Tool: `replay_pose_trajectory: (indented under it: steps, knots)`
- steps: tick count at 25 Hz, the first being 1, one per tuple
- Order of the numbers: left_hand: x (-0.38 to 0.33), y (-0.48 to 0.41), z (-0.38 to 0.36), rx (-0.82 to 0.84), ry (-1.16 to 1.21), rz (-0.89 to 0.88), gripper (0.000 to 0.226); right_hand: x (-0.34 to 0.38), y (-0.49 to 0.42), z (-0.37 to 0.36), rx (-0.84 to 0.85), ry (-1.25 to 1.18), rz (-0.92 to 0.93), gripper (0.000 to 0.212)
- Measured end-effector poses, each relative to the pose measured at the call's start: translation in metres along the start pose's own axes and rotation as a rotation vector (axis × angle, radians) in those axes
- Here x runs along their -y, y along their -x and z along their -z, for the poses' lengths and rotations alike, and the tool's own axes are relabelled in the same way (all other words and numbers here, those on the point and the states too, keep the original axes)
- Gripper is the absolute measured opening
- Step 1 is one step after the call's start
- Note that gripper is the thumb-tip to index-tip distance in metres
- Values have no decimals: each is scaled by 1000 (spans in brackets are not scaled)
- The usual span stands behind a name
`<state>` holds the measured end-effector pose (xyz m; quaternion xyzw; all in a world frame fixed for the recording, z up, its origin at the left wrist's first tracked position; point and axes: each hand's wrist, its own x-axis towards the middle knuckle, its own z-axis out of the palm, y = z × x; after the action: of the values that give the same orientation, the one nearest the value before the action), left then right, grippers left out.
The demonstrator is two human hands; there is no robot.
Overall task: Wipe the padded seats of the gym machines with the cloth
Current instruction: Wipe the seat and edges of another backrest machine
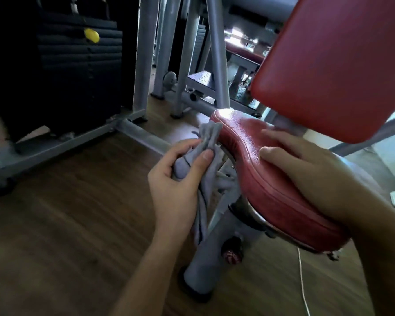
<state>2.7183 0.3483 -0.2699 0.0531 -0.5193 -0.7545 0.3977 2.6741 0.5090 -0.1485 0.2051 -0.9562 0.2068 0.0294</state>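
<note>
A red padded seat (255,169) runs from the middle of the view down to the right on a grey post. Above it leans the red padded backrest (328,65). My left hand (178,179) grips a bunched grey cloth (205,147) just left of the seat's front edge; the cloth's top end touches the seat's side, and its tail hangs below my palm. My right hand (306,169) rests flat on top of the seat, its fingers stretched toward the backrest.
The grey seat post (214,258) with a dark red knob (232,254) stands on the wooden floor (66,224). Grey frame tubes (144,65) and a black weight stack (78,53) with a yellow pin rise at the left. A white cable (302,281) lies bottom right.
</note>
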Motion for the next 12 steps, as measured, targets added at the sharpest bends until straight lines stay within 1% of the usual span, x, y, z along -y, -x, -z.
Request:
replay_pose_trajectory:
  steps: [1,2,4,6,8,12]
  knots:
    - [1,1,-2,-34,-5,13,16,1,1,0,8,0,-2,58]
    - [2,2,-4,-77,-11,31,15,1,2,0,15,9,-5,60]
    - [2,2,-9,-175,-25,53,16,2,4,-2,39,52,6,73]
    - [-3,-2,-15,-216,-37,65,17,2,9,-1,45,51,8,81]
    - [-11,-3,-18,-196,-62,52,18,4,14,1,50,27,17,75]
    - [-29,3,-16,-133,-105,6,17,5,18,3,56,66,26,49]
